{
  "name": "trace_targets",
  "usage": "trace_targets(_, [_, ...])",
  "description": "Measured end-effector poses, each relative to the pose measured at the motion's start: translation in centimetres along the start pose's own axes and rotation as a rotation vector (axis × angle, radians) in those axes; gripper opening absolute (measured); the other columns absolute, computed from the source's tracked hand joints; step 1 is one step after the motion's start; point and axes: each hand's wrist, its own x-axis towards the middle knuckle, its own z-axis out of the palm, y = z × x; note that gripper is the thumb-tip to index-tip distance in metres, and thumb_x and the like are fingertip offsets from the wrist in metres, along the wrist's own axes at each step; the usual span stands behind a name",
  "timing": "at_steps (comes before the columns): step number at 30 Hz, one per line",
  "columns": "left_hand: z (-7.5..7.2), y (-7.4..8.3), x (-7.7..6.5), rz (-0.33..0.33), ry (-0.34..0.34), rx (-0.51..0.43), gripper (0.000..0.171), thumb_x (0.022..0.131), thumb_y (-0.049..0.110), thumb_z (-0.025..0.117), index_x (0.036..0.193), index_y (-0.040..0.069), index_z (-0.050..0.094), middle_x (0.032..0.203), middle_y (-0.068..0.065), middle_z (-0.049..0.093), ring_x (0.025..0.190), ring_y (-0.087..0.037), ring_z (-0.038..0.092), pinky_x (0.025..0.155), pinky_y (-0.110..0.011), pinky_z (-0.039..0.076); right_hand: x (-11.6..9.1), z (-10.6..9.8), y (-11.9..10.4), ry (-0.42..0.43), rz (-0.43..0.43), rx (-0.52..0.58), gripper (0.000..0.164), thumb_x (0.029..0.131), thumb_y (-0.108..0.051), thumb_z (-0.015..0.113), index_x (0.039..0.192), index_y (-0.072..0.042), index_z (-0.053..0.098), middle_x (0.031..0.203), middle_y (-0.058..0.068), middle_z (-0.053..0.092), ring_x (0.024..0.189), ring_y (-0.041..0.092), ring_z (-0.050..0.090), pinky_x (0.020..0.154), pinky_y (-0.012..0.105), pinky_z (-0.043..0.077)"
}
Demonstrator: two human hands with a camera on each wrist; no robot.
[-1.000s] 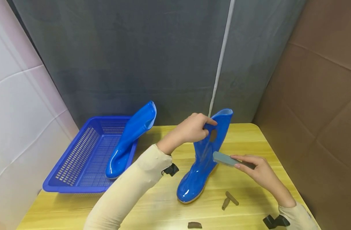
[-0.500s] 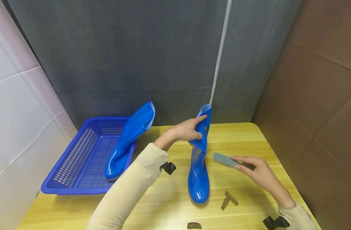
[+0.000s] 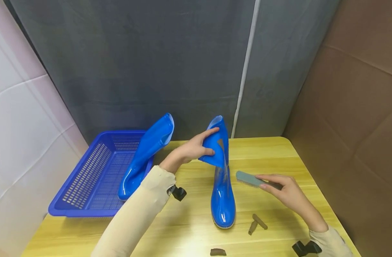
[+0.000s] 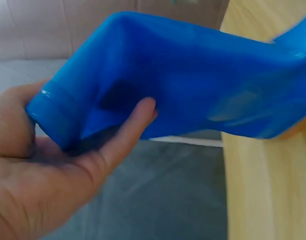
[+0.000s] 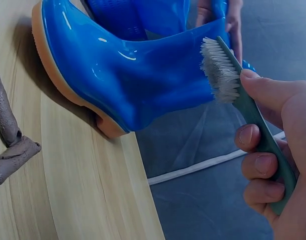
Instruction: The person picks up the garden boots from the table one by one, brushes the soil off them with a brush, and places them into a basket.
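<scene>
A glossy blue rain boot (image 3: 222,205) stands on its tan sole on the table, its shaft bent toward the left. My left hand (image 3: 193,147) grips the shaft near the top, thumb and fingers on opposite sides; in the left wrist view the boot's rim lies inside the hand (image 4: 48,185). A brown smear (image 3: 220,143) marks the shaft, and dull streaks run below it. To the right of the boot, my right hand (image 3: 287,191) holds a grey-green scrub brush (image 3: 247,178) by its handle. White bristles (image 5: 217,70) show in the right wrist view, apart from the boot in the head view.
A blue plastic basket (image 3: 83,213) stands at the left, with a second blue boot (image 3: 138,162) leaning in it. Brown clay-like rolls (image 3: 259,222) and a brown flat piece (image 3: 218,252) lie toward the table's front. A grey curtain (image 3: 135,64) hangs behind.
My left hand has moved left and turned the boot, so its toe swings from front left to facing front and the shaft folds leftward. The right hand with the brush barely moves.
</scene>
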Motion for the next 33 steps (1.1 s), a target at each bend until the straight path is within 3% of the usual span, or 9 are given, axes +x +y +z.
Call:
trace_targets(9, [-0.9,-3.6,-0.7,0.036,0.032,-0.143,0.086,0.092,0.009,0.064,0.154,0.047,0.02,0.168,-0.008,0.007,0.145,-0.047,0.032,0.107,-0.06,0.044,0.1,-0.1,0.3,-0.007,0.017,-0.012,0.033,0.092,-0.03,0.069,0.125,-0.028,0.069,0.126,0.003,0.07,0.104,0.004,0.065,0.08,0.022,0.056])
trace_targets(14, [1.8,-5.0,0.0,0.042,0.026,-0.311,0.09,0.091,0.005,0.063,0.151,0.056,0.018,0.167,-0.004,0.005,0.146,-0.046,0.031,0.108,-0.06,0.044,0.1,-0.2,0.1,-0.005,0.025,-0.015,0.031,0.092,-0.03,0.069,0.124,-0.029,0.07,0.125,0.003,0.071,0.103,0.002,0.065,0.079,0.022,0.057])
trace_targets(19, [4.2,-6.4,0.9,0.08,0.034,-0.458,0.09,0.091,0.0,0.061,0.151,0.053,0.019,0.167,-0.007,0.003,0.145,-0.049,0.029,0.108,-0.065,0.04,0.6,-0.1,0.0,0.013,0.041,-0.015,0.031,0.092,-0.032,0.069,0.123,-0.027,0.071,0.123,0.004,0.072,0.097,0.002,0.065,0.075,0.022,0.056])
trace_targets(23, [6.2,-10.0,0.5,0.0,0.036,-0.467,0.092,0.088,-0.007,0.057,0.156,0.04,0.016,0.166,-0.015,0.001,0.145,-0.052,0.025,0.112,-0.067,0.034,0.5,0.4,0.1,0.04,0.074,-0.028,0.031,0.092,-0.032,0.069,0.122,-0.024,0.072,0.12,0.008,0.073,0.087,0.008,0.064,0.069,0.021,0.054])
trace_targets(27, [9.3,-13.5,-0.5,-0.097,-0.03,-0.445,0.096,0.086,-0.012,0.056,0.16,0.026,0.006,0.165,-0.024,-0.001,0.146,-0.053,0.022,0.115,-0.064,0.031,-0.2,0.8,0.3,0.029,0.131,-0.094,0.032,0.092,-0.035,0.069,0.121,-0.021,0.072,0.113,0.011,0.075,0.079,0.013,0.061,0.061,0.02,0.049])
trace_targets(30, [10.7,-14.2,-0.8,-0.073,-0.035,-0.44,0.098,0.087,-0.009,0.058,0.159,0.031,0.005,0.165,-0.023,-0.001,0.147,-0.054,0.02,0.115,-0.064,0.033,-0.5,0.8,0.2,0.02,0.167,-0.162,0.032,0.092,-0.037,0.068,0.12,-0.022,0.073,0.108,0.009,0.076,0.075,0.014,0.057,0.057,0.02,0.044])
trace_targets(33, [10.6,-13.7,-1.0,-0.039,0.031,-0.402,0.097,0.086,-0.005,0.061,0.157,0.04,0.013,0.166,-0.019,0.003,0.147,-0.054,0.019,0.113,-0.067,0.032,-0.5,0.6,-0.1,0.026,0.158,-0.226,0.032,0.092,-0.037,0.069,0.12,-0.023,0.073,0.104,0.005,0.076,0.073,0.013,0.055,0.056,0.021,0.04])
